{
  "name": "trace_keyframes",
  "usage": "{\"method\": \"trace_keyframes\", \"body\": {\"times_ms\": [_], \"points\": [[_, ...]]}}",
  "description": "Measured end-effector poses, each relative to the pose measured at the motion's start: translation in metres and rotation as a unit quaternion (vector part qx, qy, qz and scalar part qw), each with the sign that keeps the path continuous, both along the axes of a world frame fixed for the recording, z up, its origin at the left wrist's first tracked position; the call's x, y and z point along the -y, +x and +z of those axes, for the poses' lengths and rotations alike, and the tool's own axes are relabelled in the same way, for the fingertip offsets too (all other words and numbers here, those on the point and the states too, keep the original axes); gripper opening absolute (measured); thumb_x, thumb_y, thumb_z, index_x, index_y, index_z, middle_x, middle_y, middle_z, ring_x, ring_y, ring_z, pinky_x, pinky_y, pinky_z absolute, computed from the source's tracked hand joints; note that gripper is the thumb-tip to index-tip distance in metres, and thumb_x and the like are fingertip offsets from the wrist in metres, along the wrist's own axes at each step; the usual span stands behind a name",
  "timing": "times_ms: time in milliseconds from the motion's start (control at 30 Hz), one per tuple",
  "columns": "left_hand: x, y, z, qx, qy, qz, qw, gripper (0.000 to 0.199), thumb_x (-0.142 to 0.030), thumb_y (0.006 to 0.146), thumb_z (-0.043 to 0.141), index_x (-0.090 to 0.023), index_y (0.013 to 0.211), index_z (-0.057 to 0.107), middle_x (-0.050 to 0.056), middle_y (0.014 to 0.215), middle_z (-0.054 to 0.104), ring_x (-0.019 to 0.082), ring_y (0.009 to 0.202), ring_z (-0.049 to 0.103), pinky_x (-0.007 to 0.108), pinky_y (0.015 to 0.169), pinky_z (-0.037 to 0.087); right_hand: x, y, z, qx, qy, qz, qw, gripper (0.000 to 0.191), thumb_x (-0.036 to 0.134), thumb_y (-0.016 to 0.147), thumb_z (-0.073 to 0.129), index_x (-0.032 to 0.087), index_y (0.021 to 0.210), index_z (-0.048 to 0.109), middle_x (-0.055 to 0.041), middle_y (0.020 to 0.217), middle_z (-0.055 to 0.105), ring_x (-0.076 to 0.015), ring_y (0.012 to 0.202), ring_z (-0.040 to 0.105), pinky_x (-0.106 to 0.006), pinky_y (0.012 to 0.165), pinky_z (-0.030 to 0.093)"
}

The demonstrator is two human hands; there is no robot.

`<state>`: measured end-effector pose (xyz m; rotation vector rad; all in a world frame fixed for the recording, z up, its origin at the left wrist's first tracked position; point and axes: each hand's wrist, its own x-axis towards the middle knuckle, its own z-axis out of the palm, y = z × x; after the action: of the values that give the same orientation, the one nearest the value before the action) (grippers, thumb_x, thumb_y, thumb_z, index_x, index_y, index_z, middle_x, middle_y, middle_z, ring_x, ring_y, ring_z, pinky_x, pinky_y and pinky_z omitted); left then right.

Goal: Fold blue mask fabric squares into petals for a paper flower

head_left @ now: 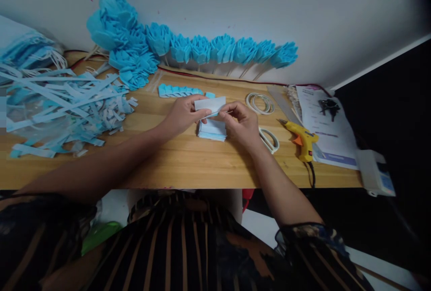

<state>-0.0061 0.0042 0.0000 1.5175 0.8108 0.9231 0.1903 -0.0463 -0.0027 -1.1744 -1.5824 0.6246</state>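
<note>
Between my two hands is a pale blue-white piece of sheet material (211, 104), its lower edge pinched or folded by my fingers. My left hand (183, 115) is closed on its left side, thumb on top. My right hand (240, 122) pinches its lower right corner. Just below lies a stack of similar pale blue pieces (212, 130) on the table. Behind my left hand sits a row of folded bright blue petals (180, 90), and a small blue piece (210, 95) lies beside it.
Blue flowers on sticks (201, 49) lean along the wall. Cut strips (74, 102) are heaped at left. On the right lie a roll of tape (260, 103), scissors with pale handles (269, 140), a yellow glue gun (303, 140), printed paper (332, 138) and keys (329, 108).
</note>
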Motion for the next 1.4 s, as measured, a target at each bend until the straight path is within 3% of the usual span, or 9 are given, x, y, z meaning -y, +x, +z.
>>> {"method": "trace_keyframes", "body": {"times_ms": [200, 400, 567, 700, 800, 933, 1100, 1267, 1400], "points": [[0.001, -0.001, 0.004, -0.013, 0.019, 0.005, 1.0, 0.027, -0.029, 0.092, 0.067, -0.01, 0.112, 0.071, 0.004, 0.077, 0.073, 0.012, 0.062, 0.068, 0.021, 0.054, 0.048, -0.002, 0.001, -0.001, 0.0, 0.011, -0.011, 1.0, 0.005, 0.027, 0.084, 0.072, 0.023, 0.083, 0.071, 0.002, 0.082, 0.074, -0.0137, 0.075, 0.066, -0.03, 0.073, 0.054], [0.003, -0.001, 0.003, -0.062, 0.096, 0.037, 0.993, 0.043, -0.022, 0.079, 0.078, -0.014, 0.121, 0.073, 0.008, 0.105, 0.077, 0.014, 0.078, 0.068, 0.024, 0.067, 0.051, -0.001, 0.001, 0.0, 0.002, 0.004, -0.004, 1.0, 0.005, 0.026, 0.084, 0.071, 0.022, 0.082, 0.07, 0.0027, 0.081, 0.072, -0.0126, 0.074, 0.064, -0.029, 0.072, 0.053], [0.001, -0.002, 0.0, -0.085, 0.108, 0.043, 0.99, 0.042, -0.017, 0.081, 0.072, -0.016, 0.122, 0.073, 0.008, 0.115, 0.076, 0.013, 0.077, 0.065, 0.025, 0.068, 0.05, -0.001, 0.001, -0.002, 0.005, 0.005, 0.003, 1.0, 0.004, 0.026, 0.086, 0.071, 0.022, 0.084, 0.068, 0.0026, 0.081, 0.07, -0.0124, 0.074, 0.063, -0.029, 0.073, 0.052], [0.001, -0.002, -0.002, -0.09, 0.106, 0.04, 0.989, 0.044, -0.015, 0.079, 0.071, -0.018, 0.123, 0.073, 0.007, 0.114, 0.076, 0.012, 0.076, 0.064, 0.025, 0.069, 0.049, -0.004, 0.001, -0.008, -0.021, 0.004, -0.002, 1.0, 0.017, 0.03, 0.084, 0.073, 0.024, 0.098, 0.064, 0.0029, 0.085, 0.066, -0.013, 0.077, 0.062, -0.03, 0.074, 0.053], [0.0, -0.001, -0.005, -0.069, 0.099, 0.036, 0.992, 0.043, -0.015, 0.078, 0.072, -0.017, 0.121, 0.074, 0.007, 0.115, 0.076, 0.016, 0.086, 0.067, 0.026, 0.074, 0.052, -0.006, 0.001, -0.011, -0.035, -0.009, 0.003, 0.999, 0.03, 0.035, 0.084, 0.073, 0.026, 0.111, 0.061, 0.0033, 0.084, 0.064, -0.014, 0.076, 0.062, -0.031, 0.072, 0.053], [-0.002, 0.001, -0.009, -0.043, 0.086, 0.033, 0.995, 0.043, -0.014, 0.076, 0.073, -0.017, 0.119, 0.073, 0.008, 0.117, 0.076, 0.018, 0.094, 0.068, 0.027, 0.078, 0.054, -0.006, 0.001, -0.011, -0.008, -0.02, 0.0, 1.0, 0.035, 0.038, 0.087, 0.07, 0.028, 0.118, 0.059, 0.0025, 0.085, 0.064, -0.0152, 0.075, 0.062, -0.032, 0.071, 0.053], [0.0, 0.0, -0.003, -0.043, 0.07, 0.039, 0.996, 0.044, -0.011, 0.076, 0.073, -0.016, 0.12, 0.072, 0.006, 0.108, 0.076, 0.015, 0.083, 0.068, 0.025, 0.073, 0.052, -0.006, 0.003, -0.011, 0.005, -0.015, -0.001, 1.0, 0.046, 0.047, 0.089, 0.07, 0.03, 0.13, 0.058, 0.001, 0.087, 0.064, -0.0173, 0.077, 0.063, -0.034, 0.071, 0.055], [0.004, -0.001, 0.003, -0.003, 0.067, 0.055, 0.996, 0.048, -0.009, 0.079, 0.072, -0.017, 0.125, 0.068, 0.003, 0.096, 0.074, 0.014, 0.082, 0.069, 0.024, 0.071, 0.053, -0.007, 0.007, -0.014, 0.021, -0.044, 0.026, 0.998, 0.076, 0.057, 0.088, 0.071, 0.037, 0.155, 0.04, -0.0008, 0.094, 0.069, -0.0192, 0.076, 0.064, -0.037, 0.069, 0.058], [0.004, 0.002, 0.002, 0.055, 0.009, 0.044, 0.997, 0.052, -0.013, 0.082, 0.072, -0.021, 0.133, 0.063, 0.002, 0.091, 0.072, 0.016, 0.082, 0.07, 0.024, 0.068, 0.054, -0.005, 0.007, -0.014, 0.031, -0.06, 0.03, 0.997, 0.079, 0.054, 0.088, 0.073, 0.037, 0.158, 0.038, -0.0025, 0.102, 0.072, -0.0219, 0.082, 0.068, -0.041, 0.072, 0.062]]}}
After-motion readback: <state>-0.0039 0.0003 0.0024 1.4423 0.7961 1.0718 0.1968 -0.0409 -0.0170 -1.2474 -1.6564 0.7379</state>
